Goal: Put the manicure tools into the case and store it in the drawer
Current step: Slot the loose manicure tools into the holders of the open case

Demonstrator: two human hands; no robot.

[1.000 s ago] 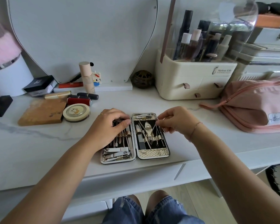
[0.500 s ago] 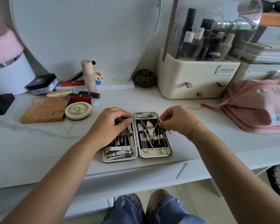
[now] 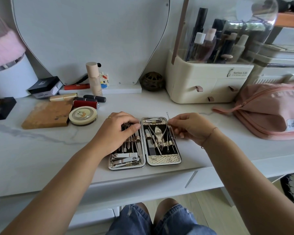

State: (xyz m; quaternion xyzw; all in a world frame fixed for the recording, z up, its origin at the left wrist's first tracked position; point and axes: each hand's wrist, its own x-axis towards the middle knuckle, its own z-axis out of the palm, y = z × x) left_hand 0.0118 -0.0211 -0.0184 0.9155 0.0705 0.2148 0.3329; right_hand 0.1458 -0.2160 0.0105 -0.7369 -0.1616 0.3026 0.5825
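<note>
An open manicure case (image 3: 163, 161) lies flat on the white desk, both halves filled with metal tools: nail clippers (image 3: 126, 159) in the left half, a cuticle nipper (image 3: 158, 134) and thin picks in the right. My left hand (image 3: 119, 131) rests on the upper part of the left half, fingers curled over the tools there. My right hand (image 3: 188, 127) sits at the right edge of the case and pinches a thin metal pick (image 3: 168, 116) whose tip sticks up past the case's top right corner. The closed drawer front (image 3: 143, 185) runs under the desk edge.
A cream cosmetics organiser (image 3: 207, 82) stands behind the case, a pink pouch (image 3: 265, 114) to the right. To the left lie a wooden block (image 3: 46, 116), a round tin (image 3: 82, 115) and lipsticks (image 3: 86, 103). A mirror (image 3: 92, 36) leans at the back.
My right hand has shifted from over the right half to its right edge, with a thin pick now sticking up beyond the case. My left hand stays on the left half.
</note>
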